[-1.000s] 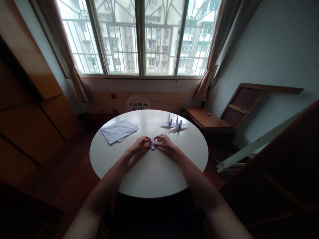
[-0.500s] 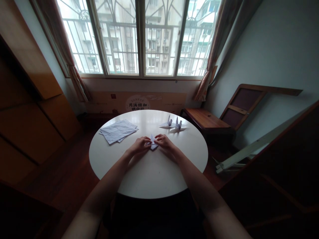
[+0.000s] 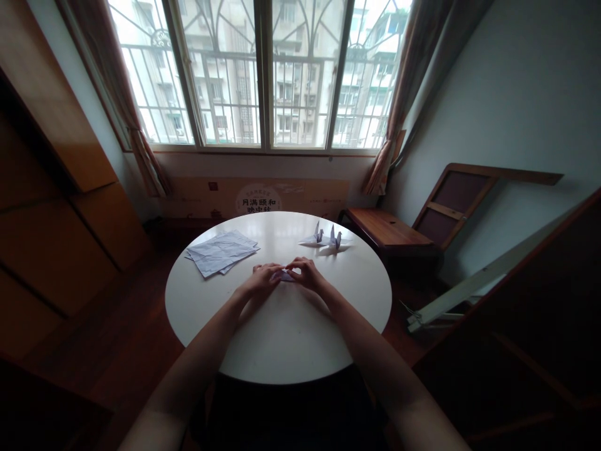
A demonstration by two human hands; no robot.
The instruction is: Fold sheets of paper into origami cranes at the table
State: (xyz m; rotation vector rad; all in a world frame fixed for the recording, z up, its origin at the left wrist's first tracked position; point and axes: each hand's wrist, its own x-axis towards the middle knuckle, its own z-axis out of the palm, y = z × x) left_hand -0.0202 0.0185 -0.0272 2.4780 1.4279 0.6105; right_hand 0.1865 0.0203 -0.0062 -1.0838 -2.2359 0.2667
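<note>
We note small, folded, pale-lavender paper [image 3: 283, 276] between our left hand [image 3: 263, 279] and right hand [image 3: 307, 274], both pinching it, neither clearly nearer; long axis seemingly left to right

Left hand [image 3: 264, 277] and right hand [image 3: 307, 272] hold folded paper [image 3: 285, 277] at a white table [image 3: 286, 344].

Arms [image 3: 208, 337] outstretched, left grip [image 3: 267, 278] curled, right grip [image 3: 304, 273] pinching

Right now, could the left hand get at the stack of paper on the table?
Probably yes: the left hand is near the stack of paper, and nothing visible stands between them. Its fingers are at the folded paper, though, so it would likely need to leave that first.
</note>
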